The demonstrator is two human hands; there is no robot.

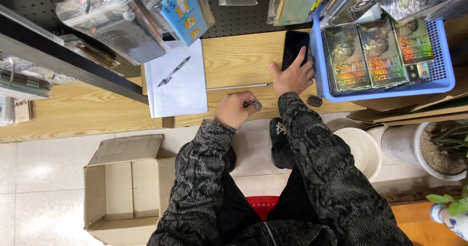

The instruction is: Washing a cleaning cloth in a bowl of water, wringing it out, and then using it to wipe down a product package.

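Your right hand lies spread and flat on the black phone, fingers fanned across its lower half, pinning it to the wooden counter. The phone sits just ahead of that hand, its far edge pointing away from you and its right side close against the blue basket of shiny packets. Your left hand is curled shut, pinching a small grey object between thumb and fingertips; what it is cannot be told at this size.

Keep the right palm pressing evenly so the phone does not slide toward the basket wall. By the look of it, the small piece has to reach the phone, so bring the left hand across slowly, and keep the pinch firm: the piece is tiny and would probably roll off the counter edge onto the tiled floor below your wrists.

Left of your left hand lies a lined notepad with a pen on it; between your hands and beyond them rests a thin rod. Avoid sweeping your sleeve over either.
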